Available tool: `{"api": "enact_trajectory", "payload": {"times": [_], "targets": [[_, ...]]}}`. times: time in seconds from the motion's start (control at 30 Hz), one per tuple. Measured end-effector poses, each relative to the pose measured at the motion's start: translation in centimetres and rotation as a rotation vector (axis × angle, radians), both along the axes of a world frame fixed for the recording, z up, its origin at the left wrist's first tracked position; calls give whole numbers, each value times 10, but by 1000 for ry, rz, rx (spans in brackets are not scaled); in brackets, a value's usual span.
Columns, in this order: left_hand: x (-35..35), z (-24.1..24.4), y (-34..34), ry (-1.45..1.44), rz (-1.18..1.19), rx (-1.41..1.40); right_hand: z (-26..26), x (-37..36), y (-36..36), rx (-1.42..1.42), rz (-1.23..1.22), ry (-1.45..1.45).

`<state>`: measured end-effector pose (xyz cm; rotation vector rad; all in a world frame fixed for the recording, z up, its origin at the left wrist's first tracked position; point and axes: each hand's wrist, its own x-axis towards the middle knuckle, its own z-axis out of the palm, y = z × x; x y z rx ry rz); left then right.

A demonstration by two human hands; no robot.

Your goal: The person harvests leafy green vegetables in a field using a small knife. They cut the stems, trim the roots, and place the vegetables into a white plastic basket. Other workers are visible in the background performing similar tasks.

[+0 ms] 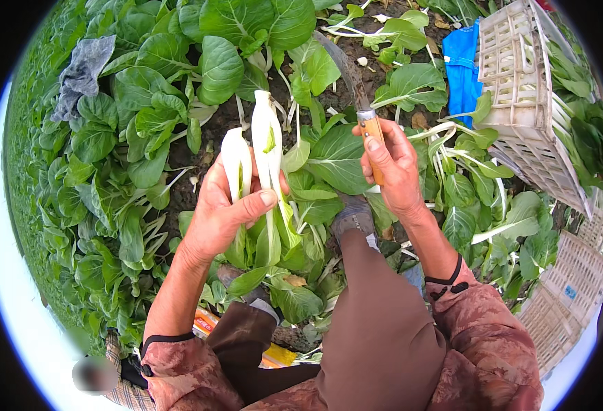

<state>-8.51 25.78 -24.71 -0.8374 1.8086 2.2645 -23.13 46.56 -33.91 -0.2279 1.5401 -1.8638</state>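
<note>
Two heads of leafy greens with thick white stems lie in my left hand (pixel 229 205), their root ends up and leaves hanging down. The shorter head (pixel 235 154) is on the left, and the longer head (pixel 267 144) beside it has a small green leaf on its stem. My right hand (pixel 394 164) grips the wooden handle (pixel 374 149) of a harvesting knife. Its curved, dirt-marked blade (pixel 346 67) points up and to the left, apart from the greens. Large green leaves (pixel 337 156) spread on the ground between my hands.
Rows of growing greens (pixel 142 97) fill the left side, with a grey cloth (pixel 83 74) on them. A white plastic crate (pixel 517 77) of cut greens stands at upper right, beside a blue bag (pixel 462 72). More crates (pixel 563 287) lie at lower right. Another person (pixel 121 380) is at lower left.
</note>
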Motion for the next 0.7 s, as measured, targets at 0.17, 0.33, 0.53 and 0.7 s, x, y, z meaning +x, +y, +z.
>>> {"api": "enact_trajectory", "payload": {"times": [0.17, 0.33, 0.53, 0.7], "targets": [[33, -11, -20, 18, 61, 169, 27, 0, -76, -350, 243, -28], [42, -24, -24, -39, 68, 398, 24, 16, -112, -353, 441, -266], [52, -46, -9, -138, 147, 78, -1, 45, -101, -301, 346, -472], [54, -58, 4, -246, 170, 70, 4, 47, -90, -3, 387, -31]]}}
